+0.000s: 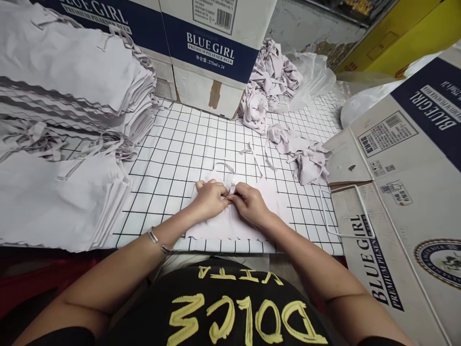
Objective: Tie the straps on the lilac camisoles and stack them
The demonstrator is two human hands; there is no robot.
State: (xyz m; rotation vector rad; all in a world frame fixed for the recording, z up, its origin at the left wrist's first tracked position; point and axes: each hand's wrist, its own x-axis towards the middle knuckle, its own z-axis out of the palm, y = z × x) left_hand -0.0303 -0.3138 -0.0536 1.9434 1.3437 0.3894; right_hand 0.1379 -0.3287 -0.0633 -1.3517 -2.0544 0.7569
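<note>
A pale pink garment with thin straps (216, 227), which looks like a camisole, lies flat at the table's near edge. My left hand (212, 198) is closed in a pinch on its upper part. Beside it, almost touching, my right hand (249, 203) pinches the same fabric near the base of a strap. A narrow strap (226, 167) with a small pale clip or slider loops up beyond my fingers. The exact spot under my fingertips is hidden.
Stacks of similar garments (65, 197) fill the left side. Beer cartons (212, 53) stand at the back and another carton (389, 158) at the right. Crumpled pink pieces (309, 161) and loose strap scraps (256, 158) lie on the grid-patterned tablecloth (173, 139).
</note>
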